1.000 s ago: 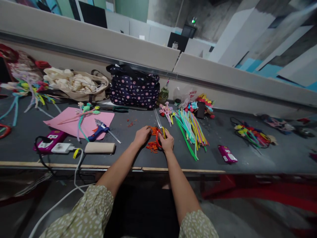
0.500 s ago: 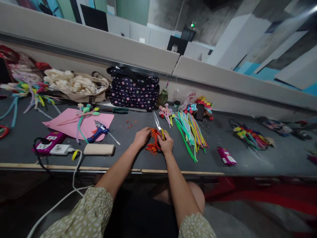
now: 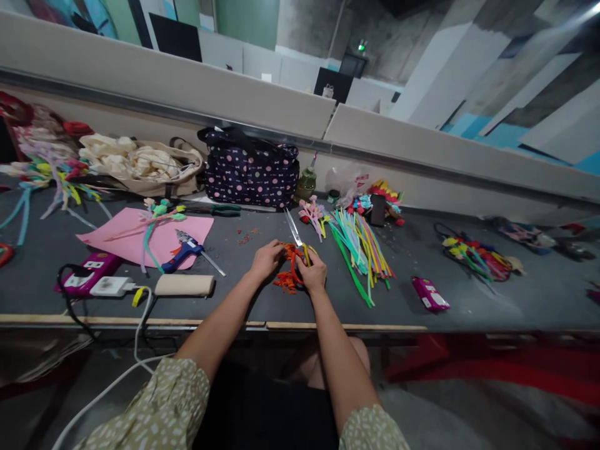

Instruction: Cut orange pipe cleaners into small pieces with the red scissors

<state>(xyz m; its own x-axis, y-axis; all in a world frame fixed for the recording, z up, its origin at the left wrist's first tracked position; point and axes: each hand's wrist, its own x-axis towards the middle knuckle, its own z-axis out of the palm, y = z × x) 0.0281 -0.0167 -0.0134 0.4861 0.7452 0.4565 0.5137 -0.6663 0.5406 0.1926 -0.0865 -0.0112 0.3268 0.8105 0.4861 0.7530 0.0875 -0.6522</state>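
My right hand [image 3: 315, 272] is closed around the handles of a pair of scissors [image 3: 294, 229], orange on one loop and yellow on the other. Their metal blades point away from me, up and slightly left. Just left of the handles, my left hand [image 3: 266, 260] has its fingers closed at an orange fuzzy piece [image 3: 287, 251]; the fingertips are partly hidden. Between my wrists a small heap of short orange clippings [image 3: 285, 282] lies on the dark table. Right of the scissors is a bundle of coloured pipe cleaners [image 3: 363, 244].
To the left lie a glue gun [image 3: 186, 250] on pink paper [image 3: 126, 228], a beige roll [image 3: 185, 285] and a purple power strip [image 3: 87, 275]. A dotted dark bag [image 3: 253, 169] stands behind, beside a green bottle [image 3: 308, 181]. A purple packet [image 3: 429, 294] lies right.
The camera view has shifted slightly. Both hands stay at nearly the same spot, the scissors still in the right one.
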